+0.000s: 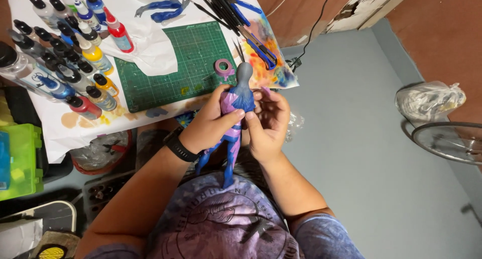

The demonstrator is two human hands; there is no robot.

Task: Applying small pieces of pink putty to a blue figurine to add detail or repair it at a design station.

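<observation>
Seen from above at centre frame: figurine (236, 113), painted blue and purple with a grey head, held upright between both hands just off the near edge of the worktop (55, 131). Left hand (210, 126), with a black watch (176, 147) on the wrist, wrapped round the torso from the left, fingers (232, 119) closed on the body. Right hand (268, 123) pressed to the figurine's right side, thumb on the back, fingers curled shut around it. Blue legs hung down toward a purple shirt (226, 224) at bottom centre.

Spread over the paper-covered worktop in the upper left: a cluster of paint bottles (65, 48) with black caps, one red bottle (119, 35) standing nearer the middle. Laid beside them, a green cutting mat (175, 68), partly under a crumpled tissue (150, 50). Set at the mat's right corner, just above the figurine's head, a pink tape roll (224, 67). Fanned out at top centre: brushes (221, 8) and a blue-handled knife (261, 50), over a paint-stained sheet (273, 68). Placed at top, a blue moulded part (163, 9).

Left on the grey floor (361, 153) at right: a clear plastic bag (429, 100) and the rim of a wheel (447, 143). Tucked at far left, a green box (20, 161).
</observation>
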